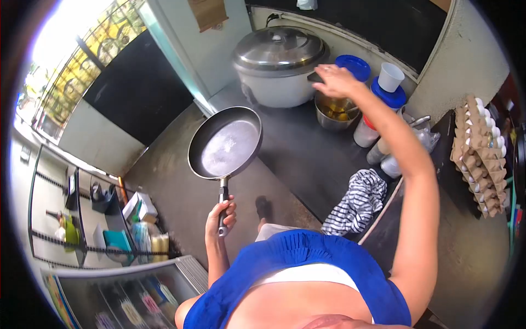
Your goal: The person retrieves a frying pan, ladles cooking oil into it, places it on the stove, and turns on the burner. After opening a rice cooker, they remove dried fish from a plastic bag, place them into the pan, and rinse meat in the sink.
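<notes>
My left hand is wrapped round the black handle of a frying pan. The pan is held out over the floor, its dark inside facing me with a pale worn patch. My right hand is stretched out above a metal bowl, fingers extended beside a black handle-like piece at the side of a large rice cooker. Whether the fingertips touch that piece I cannot tell. Something yellow, with a utensil, lies in the bowl, partly hidden by my hand.
Blue-lidded containers, a white cup and a red-lidded jar stand by the wall. A striped cloth lies on the dark counter. Egg trays are stacked at right. A shelf rack and freezer stand left.
</notes>
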Demonstrator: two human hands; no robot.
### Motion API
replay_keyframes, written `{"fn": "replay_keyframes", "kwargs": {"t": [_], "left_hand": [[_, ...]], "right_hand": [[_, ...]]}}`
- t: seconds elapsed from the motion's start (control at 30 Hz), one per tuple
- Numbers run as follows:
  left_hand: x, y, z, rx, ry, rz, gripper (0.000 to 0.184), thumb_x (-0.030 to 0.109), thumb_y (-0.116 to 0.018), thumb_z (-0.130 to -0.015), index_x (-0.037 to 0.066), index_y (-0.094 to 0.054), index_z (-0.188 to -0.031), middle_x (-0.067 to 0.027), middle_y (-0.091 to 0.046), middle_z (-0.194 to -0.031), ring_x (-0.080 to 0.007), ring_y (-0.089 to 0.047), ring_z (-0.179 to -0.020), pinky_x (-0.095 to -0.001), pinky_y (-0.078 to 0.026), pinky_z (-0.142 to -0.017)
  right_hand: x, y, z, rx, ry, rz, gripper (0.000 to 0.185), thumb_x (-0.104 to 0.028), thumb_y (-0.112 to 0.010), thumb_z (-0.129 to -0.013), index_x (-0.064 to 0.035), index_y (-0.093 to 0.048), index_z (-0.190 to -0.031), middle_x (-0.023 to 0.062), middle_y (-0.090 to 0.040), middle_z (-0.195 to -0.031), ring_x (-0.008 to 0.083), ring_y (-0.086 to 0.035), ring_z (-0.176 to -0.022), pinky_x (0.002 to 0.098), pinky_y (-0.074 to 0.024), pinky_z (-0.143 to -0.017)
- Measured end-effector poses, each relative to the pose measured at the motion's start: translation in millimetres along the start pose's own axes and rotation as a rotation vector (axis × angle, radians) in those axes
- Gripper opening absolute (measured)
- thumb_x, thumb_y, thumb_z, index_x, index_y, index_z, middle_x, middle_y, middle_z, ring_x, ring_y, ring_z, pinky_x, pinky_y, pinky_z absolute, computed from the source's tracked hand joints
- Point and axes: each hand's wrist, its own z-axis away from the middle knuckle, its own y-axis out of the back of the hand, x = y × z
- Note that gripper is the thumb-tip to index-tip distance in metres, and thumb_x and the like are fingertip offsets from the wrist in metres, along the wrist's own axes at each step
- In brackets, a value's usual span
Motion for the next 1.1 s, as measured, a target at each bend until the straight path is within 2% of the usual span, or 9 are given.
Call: {"fn": "replay_keyframes", "kwargs": {"t": [0.13,0.3,0.4,0.53,0.83,0.93,1.0,1.03,1.1], "left_hand": [[76.9,15.1,-52.3,-0.055,0.032,0.001,0.029,0.016,-0.053,-0.093,0.001,-0.049,-0.117,-0.0030,-0.043,-0.072,-0.0085,-0.039,-0.042,-0.0230,-0.031,-0.036],[184.2,17.0,-106.9,-0.095,0.035,-0.008,0.031,0.015,-0.050,-0.094,0.002,-0.047,-0.121,-0.0024,-0.041,-0.071,-0.0082,-0.037,-0.038,-0.0237,-0.033,-0.032],[232.8,16.9,-139.0,-0.136,-0.007,-0.042,0.033,0.014,-0.050,-0.093,0.001,-0.045,-0.123,-0.0028,-0.041,-0.070,-0.0086,-0.037,-0.037,-0.0242,-0.033,-0.030],[275.5,5.3,-174.3,-0.141,-0.082,-0.122,0.034,0.014,-0.050,-0.093,0.001,-0.042,-0.123,-0.0030,-0.039,-0.068,-0.0084,-0.036,-0.036,-0.0235,-0.031,-0.029],[288.2,-29.6,-195.4,-0.248,-0.132,-0.155,0.037,0.015,-0.048,-0.094,-0.001,-0.037,-0.125,-0.0036,-0.039,-0.068,-0.0076,-0.036,-0.034,-0.0231,-0.033,-0.028],[289.4,-39.8,-193.1,-0.337,-0.118,-0.170,0.038,0.014,-0.050,-0.094,-0.002,-0.035,-0.125,-0.0045,-0.040,-0.067,-0.0082,-0.036,-0.033,-0.0235,-0.032,-0.027],[287.0,-46.3,-186.4,-0.396,-0.050,-0.143,0.041,0.012,-0.051,-0.093,-0.002,-0.032,-0.126,-0.0056,-0.040,-0.066,-0.0094,-0.036,-0.031,-0.0245,-0.032,-0.025],[280.8,-48.4,-183.4,-0.391,-0.053,-0.133,0.041,0.012,-0.051,-0.093,-0.002,-0.032,-0.126,-0.0056,-0.040,-0.066,-0.0094,-0.036,-0.031,-0.0245,-0.032,-0.025],[278.3,-57.7,-173.3,-0.411,-0.017,-0.146,0.042,0.011,-0.051,-0.092,-0.004,-0.029,-0.125,-0.0069,-0.040,-0.064,-0.0110,-0.037,-0.030,-0.0251,-0.032,-0.025]], "right_hand": [[-35.1,-61.2,-117.4,0.099,-0.072,-0.062,0.074,-0.053,-0.035,-0.095,-0.0012,-0.021,-0.147,0.0170,-0.019,-0.154,0.0312,-0.018,-0.143,0.0478,-0.0199,-0.114],[-57.6,-107.1,-227.9,0.378,-0.158,-0.123,0.075,-0.054,-0.030,-0.096,-0.0001,-0.020,-0.147,0.0182,-0.017,-0.154,0.0313,-0.015,-0.143,0.0442,-0.0139,-0.117],[-65.4,-113.4,-241.0,0.258,-0.195,-0.154,0.075,-0.054,-0.031,-0.096,0.0008,-0.023,-0.146,0.0190,-0.018,-0.154,0.0317,-0.015,-0.143,0.0430,-0.0131,-0.117],[-66.5,-124.8,-242.4,0.369,-0.162,-0.146,0.074,-0.052,-0.033,-0.096,0.0020,-0.025,-0.145,0.0203,-0.020,-0.153,0.0330,-0.018,-0.142,0.0438,-0.0139,-0.117],[-59.5,-112.5,-228.9,0.369,-0.161,-0.174,0.071,-0.051,-0.035,-0.096,0.0024,-0.031,-0.143,0.0198,-0.023,-0.152,0.0328,-0.017,-0.142,0.0436,-0.0143,-0.117],[-29.5,-97.0,-187.3,0.805,-0.182,-0.195,0.061,-0.032,-0.060,-0.085,0.0013,-0.043,-0.134,0.0198,-0.039,-0.143,0.0356,-0.030,-0.136,0.0487,-0.0224,-0.111],[13.6,-106.8,-140.1,1.030,-0.502,-0.177,0.056,-0.021,-0.067,-0.075,0.0015,-0.051,-0.124,0.0206,-0.049,-0.131,0.0384,-0.040,-0.126,0.0516,-0.0299,-0.104],[47.1,-129.8,-108.1,1.127,-0.672,0.043,0.050,-0.020,-0.066,-0.074,0.0022,-0.054,-0.118,0.0216,-0.053,-0.121,0.0397,-0.046,-0.117,0.0521,-0.0344,-0.098],[113.0,-178.3,-43.9,0.965,-1.164,-0.069,0.057,-0.025,-0.069,-0.075,-0.0006,-0.051,-0.123,0.0240,-0.053,-0.123,0.0391,-0.047,-0.118,0.0507,-0.0354,-0.100]]}}
